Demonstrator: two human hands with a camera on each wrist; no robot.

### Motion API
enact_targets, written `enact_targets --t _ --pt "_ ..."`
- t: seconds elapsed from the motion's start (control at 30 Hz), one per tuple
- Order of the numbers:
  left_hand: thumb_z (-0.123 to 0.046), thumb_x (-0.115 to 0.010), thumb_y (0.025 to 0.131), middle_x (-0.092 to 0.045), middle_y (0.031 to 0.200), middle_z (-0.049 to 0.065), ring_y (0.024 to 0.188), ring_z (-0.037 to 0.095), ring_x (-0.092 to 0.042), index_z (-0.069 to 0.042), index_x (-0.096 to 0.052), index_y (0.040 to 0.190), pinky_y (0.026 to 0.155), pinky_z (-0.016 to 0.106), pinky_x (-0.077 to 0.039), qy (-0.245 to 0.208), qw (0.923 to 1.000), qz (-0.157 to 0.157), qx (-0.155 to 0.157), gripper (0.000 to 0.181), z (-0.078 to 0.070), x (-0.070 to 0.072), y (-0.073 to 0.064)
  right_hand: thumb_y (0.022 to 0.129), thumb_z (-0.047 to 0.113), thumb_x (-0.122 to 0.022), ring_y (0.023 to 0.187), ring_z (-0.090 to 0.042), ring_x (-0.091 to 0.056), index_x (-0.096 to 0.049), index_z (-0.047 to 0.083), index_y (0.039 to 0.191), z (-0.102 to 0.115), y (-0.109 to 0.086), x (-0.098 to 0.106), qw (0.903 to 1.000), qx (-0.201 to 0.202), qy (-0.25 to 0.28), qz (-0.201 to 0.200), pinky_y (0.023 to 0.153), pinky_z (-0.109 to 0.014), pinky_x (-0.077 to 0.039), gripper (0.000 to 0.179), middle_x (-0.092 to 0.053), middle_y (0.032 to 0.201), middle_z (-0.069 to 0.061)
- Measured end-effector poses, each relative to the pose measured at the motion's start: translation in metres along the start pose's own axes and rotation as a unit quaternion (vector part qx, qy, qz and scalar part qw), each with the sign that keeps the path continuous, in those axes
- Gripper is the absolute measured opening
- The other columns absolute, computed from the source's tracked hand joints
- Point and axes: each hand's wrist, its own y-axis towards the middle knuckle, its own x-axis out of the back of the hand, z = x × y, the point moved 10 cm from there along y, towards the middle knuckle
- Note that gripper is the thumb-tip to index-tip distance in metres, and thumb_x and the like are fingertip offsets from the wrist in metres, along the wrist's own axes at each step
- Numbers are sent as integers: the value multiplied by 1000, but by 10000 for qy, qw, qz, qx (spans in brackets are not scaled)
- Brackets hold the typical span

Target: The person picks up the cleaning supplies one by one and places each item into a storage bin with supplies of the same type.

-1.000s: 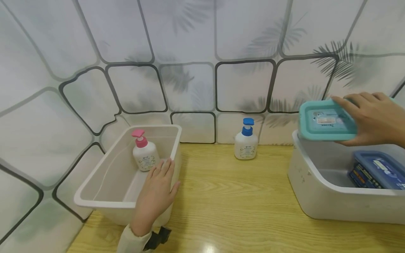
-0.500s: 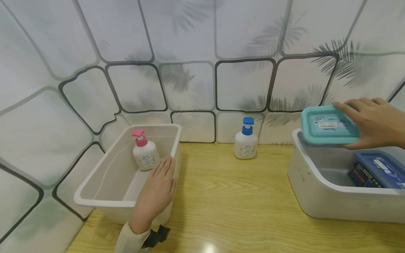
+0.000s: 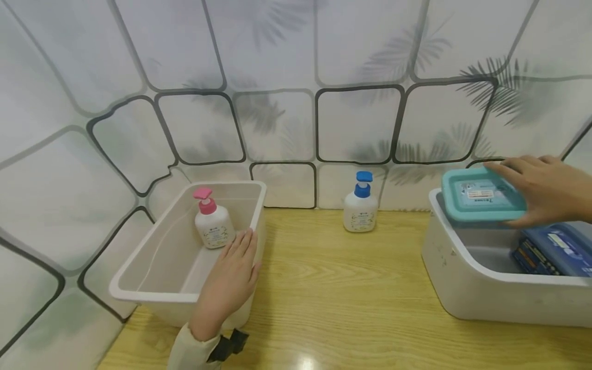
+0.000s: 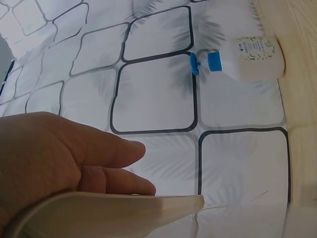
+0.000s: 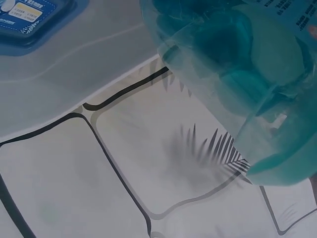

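Wall: pale grey panels outlined in dark lines, with faint palm-leaf prints, rise behind your desk's back edge.
Desk: yellowish wood grain; a white plastic bottle with a blue pump stands near the back edge, between the tubs.
Cream plastic tub: it sits toward the desk's left edge, holding a white plastic bottle with a pink pump.
Left hand: you rest it on that tub's right rim, fingers straight and together, thumb just beside them.
Off-white plastic tub: it sits toward the desk's right edge; inside lies a blue rectangular container with a white label.
Right hand: your fingers and thumb are clamped on the right end of the turquoise rectangular plastic container.
Turquoise container's place: over the off-white tub's back left corner, label toward you; whether it touches the rim, you cannot tell from these views.
Step in hand: you seem to be passing the turquoise container over that rim; inward or outward is unclear.
Next move: it likely calls for a firm hold and a level container, kept off the rim and the blue one.
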Motion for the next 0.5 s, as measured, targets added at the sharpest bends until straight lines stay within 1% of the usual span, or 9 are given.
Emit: enact_targets --t 0.13,0.23,0.5 --pt "-19 -53 95 -37 147 22 137 37 -35 8 -37 140 114 51 -28 -24 10000 38 34 55 0 0 -1 34 59 -85 104 -46 -52 -43 -1 132 2 -3 -4 10000 82 31 34 86 -67 -40 122 -56 115 -29" --pt "-20 -53 95 -37 147 22 137 37 -35 8 -37 140 114 51 -28 -6 10000 44 21 55 0 0 -2 34 60 -85 104 -45 -54 -44 0 130 2 -5 -8 9999 72 57 122 86 -68 -40 120 -57 114 -28" --pt "-20 -53 95 -38 146 22 136 37 -36 8 -38 139 114 51 -28 42 10000 -29 -27 55 0 1 0 40 63 -84 105 -43 -54 -43 2 131 4 -9 -24 9977 27 322 600 83 -66 -43 117 -57 117 -25"
